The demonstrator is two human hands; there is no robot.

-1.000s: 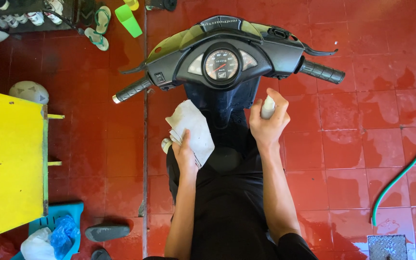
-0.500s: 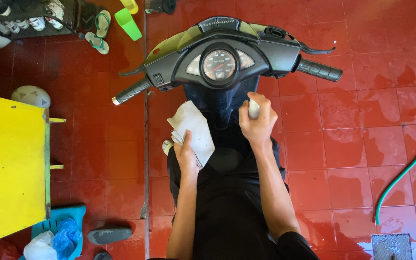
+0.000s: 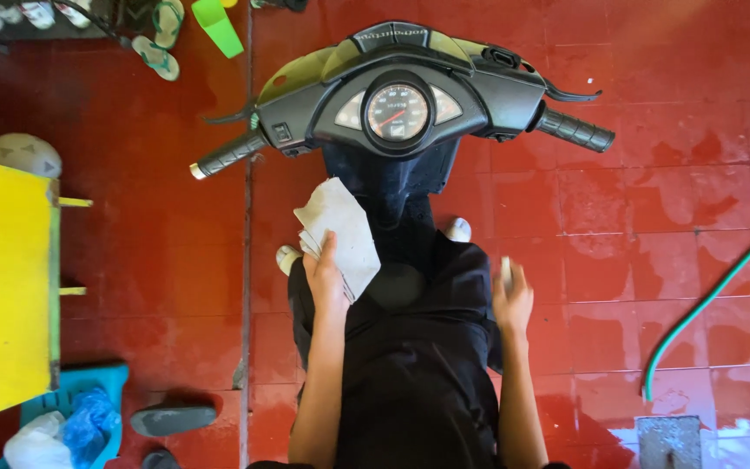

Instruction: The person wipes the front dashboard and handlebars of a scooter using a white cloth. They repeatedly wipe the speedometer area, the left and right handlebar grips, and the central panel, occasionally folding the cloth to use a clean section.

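Note:
I sit astride a dark scooter, its handlebar and round dial (image 3: 399, 111) straight ahead. My left hand (image 3: 326, 276) grips a folded grey-white cloth (image 3: 340, 233) that lies over my left knee, beside the scooter's dark front panel (image 3: 397, 187). My right hand (image 3: 512, 302) rests at my right thigh, blurred, with a small pale object (image 3: 506, 270) showing at its fingers. Black clothing covers my legs (image 3: 418, 365). The toes of my pale shoes (image 3: 459, 229) show at the footboard.
Wet red floor tiles (image 3: 653, 191) surround the scooter. A yellow table (image 3: 2, 287) stands at the left, with a blue tub of bags (image 3: 71, 426) and dark sandals (image 3: 171, 419) below it. Green hoses (image 3: 696, 313) curve at the right. Flip-flops (image 3: 156, 48) lie at the top left.
My right hand has pulled back from the scooter's front panel, below the dial, down to my right thigh. The left hand and cloth have stayed on my left knee.

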